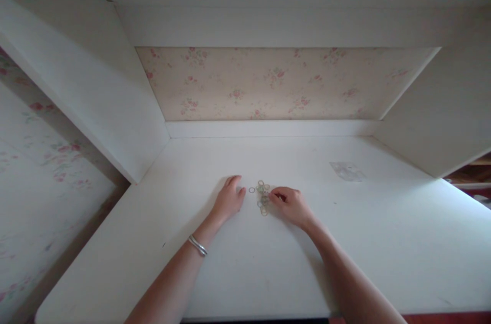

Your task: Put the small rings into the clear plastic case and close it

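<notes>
A small heap of thin, pale rings (263, 200) lies on the white desktop between my hands; whether they are rubber bands or hard rings, I cannot tell. One ring (252, 190) lies apart, just left of the heap. Beside that ring, my left hand (229, 196) rests on the desk, thumb apart from the fingers, holding nothing. My right hand (289, 204) is closed in a pinch at the heap's right edge, its fingertips touching or very near the rings. What is between those fingertips is too small to make out. A silver bracelet (198, 246) circles my left wrist.
A clear plastic bag (348, 171) lies flat on the desktop (245, 268) to the right. White panels (146, 124) rise on both sides, with a shelf overhead. Floral wallpaper (268, 84) shows behind. The desk's front edge runs along the bottom.
</notes>
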`<state>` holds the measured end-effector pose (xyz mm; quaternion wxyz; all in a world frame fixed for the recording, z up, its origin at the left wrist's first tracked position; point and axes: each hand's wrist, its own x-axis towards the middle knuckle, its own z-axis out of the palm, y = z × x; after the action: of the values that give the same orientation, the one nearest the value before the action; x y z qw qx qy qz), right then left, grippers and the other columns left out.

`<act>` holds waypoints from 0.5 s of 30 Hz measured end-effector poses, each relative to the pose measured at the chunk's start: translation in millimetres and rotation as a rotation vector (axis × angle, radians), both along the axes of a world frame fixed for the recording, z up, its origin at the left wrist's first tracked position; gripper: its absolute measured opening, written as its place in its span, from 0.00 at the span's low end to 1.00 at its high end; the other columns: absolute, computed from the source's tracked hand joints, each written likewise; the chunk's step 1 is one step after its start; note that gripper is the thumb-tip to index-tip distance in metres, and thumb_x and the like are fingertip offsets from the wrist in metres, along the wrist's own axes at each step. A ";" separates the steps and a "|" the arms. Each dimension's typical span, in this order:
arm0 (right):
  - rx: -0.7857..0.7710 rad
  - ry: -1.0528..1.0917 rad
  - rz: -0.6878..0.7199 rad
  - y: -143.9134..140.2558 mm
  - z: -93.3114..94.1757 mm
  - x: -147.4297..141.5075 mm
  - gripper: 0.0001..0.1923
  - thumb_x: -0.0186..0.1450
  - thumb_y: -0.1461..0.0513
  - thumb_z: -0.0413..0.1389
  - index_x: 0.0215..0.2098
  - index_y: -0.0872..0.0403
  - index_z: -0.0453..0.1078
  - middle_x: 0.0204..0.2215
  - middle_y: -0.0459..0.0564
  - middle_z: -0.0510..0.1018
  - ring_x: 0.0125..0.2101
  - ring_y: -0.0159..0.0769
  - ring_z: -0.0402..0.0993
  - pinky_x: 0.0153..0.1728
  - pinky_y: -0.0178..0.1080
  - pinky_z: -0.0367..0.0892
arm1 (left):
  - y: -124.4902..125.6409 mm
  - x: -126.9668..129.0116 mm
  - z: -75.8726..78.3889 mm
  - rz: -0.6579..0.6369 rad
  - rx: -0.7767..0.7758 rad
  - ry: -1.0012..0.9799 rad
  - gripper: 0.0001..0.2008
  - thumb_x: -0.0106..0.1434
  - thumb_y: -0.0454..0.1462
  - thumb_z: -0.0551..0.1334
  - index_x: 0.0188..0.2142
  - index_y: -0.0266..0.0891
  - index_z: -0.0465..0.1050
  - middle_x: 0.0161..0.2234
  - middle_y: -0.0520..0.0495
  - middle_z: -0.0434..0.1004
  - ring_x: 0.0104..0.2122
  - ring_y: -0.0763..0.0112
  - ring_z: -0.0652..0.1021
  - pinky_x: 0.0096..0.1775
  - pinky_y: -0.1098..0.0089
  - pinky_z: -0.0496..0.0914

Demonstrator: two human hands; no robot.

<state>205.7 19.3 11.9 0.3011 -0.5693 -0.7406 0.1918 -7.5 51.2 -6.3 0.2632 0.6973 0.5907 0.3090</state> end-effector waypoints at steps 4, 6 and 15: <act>0.044 -0.096 0.102 -5.1 -5.8 -8.9 0.11 0.61 0.59 0.51 0.30 0.51 0.74 0.25 0.46 0.75 0.31 0.33 0.69 0.32 0.33 0.60 | 12.5 9.1 -0.8 -0.036 0.056 0.145 0.23 0.63 0.37 0.53 0.58 0.34 0.61 0.57 0.39 0.63 0.57 0.62 0.65 0.58 0.64 0.58; 0.073 -0.128 0.178 -5.7 -7.7 -12.8 0.09 0.61 0.60 0.52 0.30 0.52 0.74 0.26 0.46 0.75 0.32 0.33 0.69 0.35 0.33 0.61 | 11.7 9.5 -1.7 -0.063 0.047 0.163 0.22 0.64 0.37 0.51 0.57 0.35 0.62 0.56 0.40 0.66 0.55 0.63 0.67 0.57 0.64 0.59; 0.151 -0.019 0.092 -3.1 -5.4 -5.4 0.09 0.63 0.58 0.52 0.38 0.50 0.72 0.33 0.47 0.75 0.34 0.32 0.69 0.35 0.33 0.62 | -3.6 -1.1 -2.1 -0.081 0.108 0.074 0.21 0.63 0.37 0.53 0.55 0.35 0.64 0.56 0.44 0.66 0.57 0.68 0.65 0.59 0.68 0.56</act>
<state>200.3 16.2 6.5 0.3271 -0.5119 -0.7813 0.1435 -8.6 47.6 -8.4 0.2156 0.7448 0.5537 0.3036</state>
